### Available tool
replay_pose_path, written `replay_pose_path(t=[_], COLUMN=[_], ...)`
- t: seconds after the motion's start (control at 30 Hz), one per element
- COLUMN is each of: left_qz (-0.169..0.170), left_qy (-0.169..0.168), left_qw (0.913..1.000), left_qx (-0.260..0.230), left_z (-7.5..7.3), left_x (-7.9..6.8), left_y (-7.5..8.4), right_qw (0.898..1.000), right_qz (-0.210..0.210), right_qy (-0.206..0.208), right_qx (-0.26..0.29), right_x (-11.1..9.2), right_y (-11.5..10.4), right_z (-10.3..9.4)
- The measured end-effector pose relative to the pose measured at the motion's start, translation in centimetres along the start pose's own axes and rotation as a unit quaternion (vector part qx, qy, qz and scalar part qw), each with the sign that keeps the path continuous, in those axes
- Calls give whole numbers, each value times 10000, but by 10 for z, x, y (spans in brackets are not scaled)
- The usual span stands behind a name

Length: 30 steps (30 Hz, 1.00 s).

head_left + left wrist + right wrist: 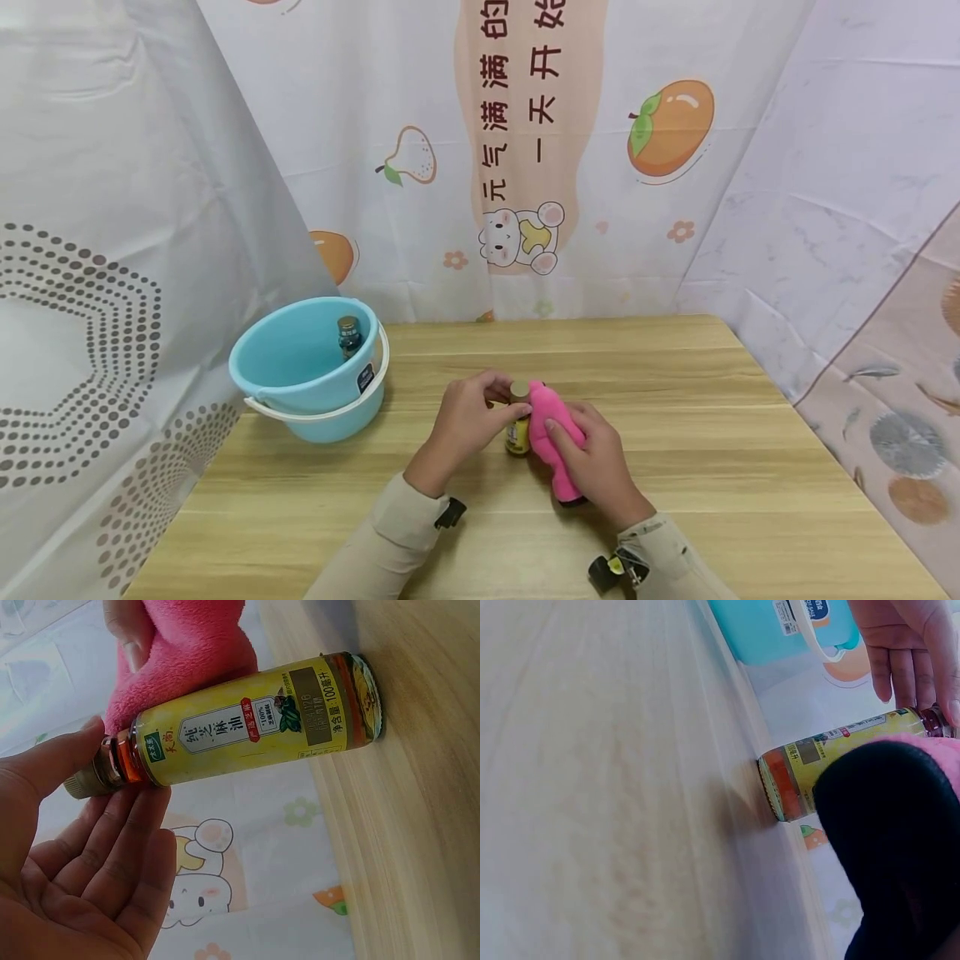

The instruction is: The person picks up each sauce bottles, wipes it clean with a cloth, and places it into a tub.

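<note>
Yellow-labelled bottle (517,437) stands upright on the desk (712,417), between the hands, well right of the blue bucket (322,429), which has a dark bottle (348,335) inside. Left hand (467,418): grip pinched on the neck (133,759) by the cap (520,389), thumb on one side, fingers on the other. Right hand (602,458): grip clamped on the pink plush item (550,408), which looks to touch the bottle's side. Step in hand reads as plush against bottle, left hand steadying. To do it well: neck pinch firm, base flat, right hand pressing low and evenly. Plush probably squashes, so light force should do; a hard push up high could tip the bottle.
</note>
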<state>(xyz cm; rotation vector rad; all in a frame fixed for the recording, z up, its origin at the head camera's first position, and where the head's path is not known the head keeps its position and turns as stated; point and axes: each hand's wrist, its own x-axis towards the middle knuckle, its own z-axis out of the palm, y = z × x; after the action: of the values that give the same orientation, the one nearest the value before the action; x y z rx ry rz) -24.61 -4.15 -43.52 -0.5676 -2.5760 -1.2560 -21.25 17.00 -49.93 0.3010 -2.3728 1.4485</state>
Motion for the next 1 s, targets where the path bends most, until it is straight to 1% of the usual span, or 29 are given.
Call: replay_pose_path(t=[0.1, 0.23, 0.33, 0.53, 0.77, 1.0], left_qz=[-17, -20, -5, 14, -54, 46], left_qy=[-17, -34, -47, -32, -56, -52], left_qw=[10000, 10000, 10000, 9999, 9999, 9999], left_qx=[54, 13, -62, -168, -120, -102], left_z=[-1, -1, -1, -1, -1, -1], left_x=[0, 0, 0, 0, 0, 0], left_y=[0, 1, 1, 0, 2, 1], right_qw=[9999, 9988, 9966, 9914, 9863, 9843], right_qz=[99, 348, 559, 841, 931, 1047], right_qy=[-58, -231, -389, -656, -859, -932], right_qx=[-75, -249, -459, -762, -1058, -1071], right_x=[0, 1, 0, 0, 1, 1], right_y=[0, 2, 3, 4, 6, 6], right_z=[0, 0, 1, 1, 1, 0])
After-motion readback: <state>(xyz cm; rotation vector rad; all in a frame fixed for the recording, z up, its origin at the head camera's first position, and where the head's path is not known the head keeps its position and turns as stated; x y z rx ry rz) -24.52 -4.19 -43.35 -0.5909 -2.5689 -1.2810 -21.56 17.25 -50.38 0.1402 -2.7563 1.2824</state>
